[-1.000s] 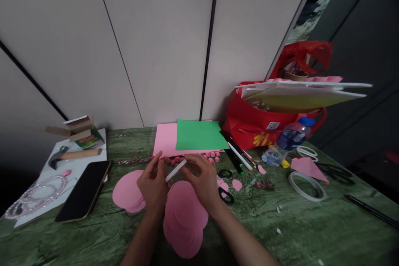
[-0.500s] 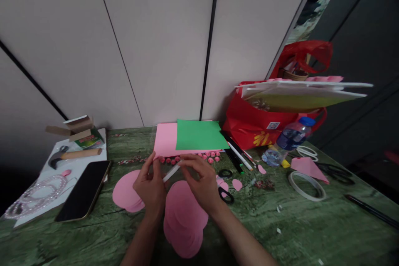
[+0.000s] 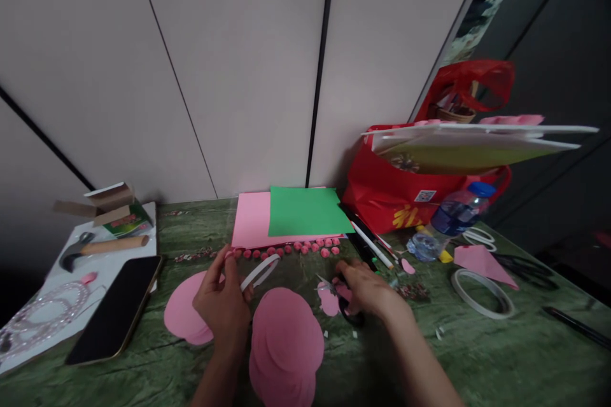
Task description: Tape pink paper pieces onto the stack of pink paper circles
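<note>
My left hand [image 3: 223, 297] is raised over the table, its fingers pinched. From it a narrow white strip, apparently tape [image 3: 258, 272], curls out in a loop to the right. A small pink piece [image 3: 229, 255] shows at its fingertips; its kind is unclear. My right hand [image 3: 365, 286] rests low on the table, fingers closed around the black handles of a pair of scissors [image 3: 351, 313]. The blades point left over pink paper petals [image 3: 328, 301]. Between my hands lies a stack of pink paper circles [image 3: 286, 343]; more pink circles [image 3: 186, 310] are beside my left hand.
Green sheet [image 3: 305, 211], pink paper [image 3: 251, 219] and small pink rolls [image 3: 270, 252] sit at the back. Right: red bag [image 3: 377, 187], water bottle [image 3: 446, 226], tape roll [image 3: 506, 305]. Left: phone [image 3: 117, 308], hammer [image 3: 112, 244], box [image 3: 126, 216] and beads [image 3: 48, 315].
My right hand has let go of the white strip and moved right and down onto the scissors. The strip, straight between both hands before, now curls from my left hand.
</note>
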The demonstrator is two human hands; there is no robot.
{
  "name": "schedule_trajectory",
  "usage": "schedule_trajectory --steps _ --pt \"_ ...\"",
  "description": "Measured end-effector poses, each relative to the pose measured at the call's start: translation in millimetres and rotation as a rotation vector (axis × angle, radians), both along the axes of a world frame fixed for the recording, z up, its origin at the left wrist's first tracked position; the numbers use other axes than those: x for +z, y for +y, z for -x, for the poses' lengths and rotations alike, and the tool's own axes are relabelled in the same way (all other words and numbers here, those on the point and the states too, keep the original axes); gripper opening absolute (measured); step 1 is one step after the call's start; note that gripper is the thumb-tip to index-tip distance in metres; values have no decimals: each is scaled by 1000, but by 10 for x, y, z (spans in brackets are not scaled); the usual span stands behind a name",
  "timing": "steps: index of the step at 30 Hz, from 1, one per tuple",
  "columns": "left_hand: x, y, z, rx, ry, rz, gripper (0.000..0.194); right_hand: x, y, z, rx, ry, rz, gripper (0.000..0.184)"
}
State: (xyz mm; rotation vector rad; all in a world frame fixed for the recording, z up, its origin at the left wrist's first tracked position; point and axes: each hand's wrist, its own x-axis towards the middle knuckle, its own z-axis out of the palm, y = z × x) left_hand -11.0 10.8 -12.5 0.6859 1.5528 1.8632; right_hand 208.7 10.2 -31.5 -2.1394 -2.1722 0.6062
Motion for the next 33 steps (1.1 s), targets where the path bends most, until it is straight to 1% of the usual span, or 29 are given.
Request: schedule_trajectory --steps 2,5,7,13,18,20,24,26,29,31,32,33 --pt "-12 9 12 2 -2 5 41 -88 29 -18 2 -32 43 58" --pt "-16 23 19 17 -35 -14 38 -148 66 -62 13 -39 64 47" --pt "-11 31 16 25 -69 -34 36 -158 76 -106 26 -32 78 42" --pt "-2 38 16 21 -87 -53 35 -174 81 -206 17 -14 88 40" --pt "-13 48 33 6 -128 -79 34 -158 82 -345 -10 33 116 43" --pt "-15 50 38 -12 -117 -87 33 -107 45 -419 7 143 123 43" --pt "4 46 37 8 -68 -69 32 77 -77 -524 84 578 111 43" --pt "25 37 32 29 -47 -54 34 179 -128 -537 107 711 62 45" --pt "59 14 20 55 2 -44 35 311 -167 -473 91 787 12 51" --pt "79 -7 6 84 66 -45 35 390 -175 -345 92 763 -46 53" --pt "89 -18 -2 103 100 -51 35 427 -177 -252 112 731 -84 49" --pt "99 -30 -11 120 132 -62 35 461 -179 -143 161 705 -115 43"
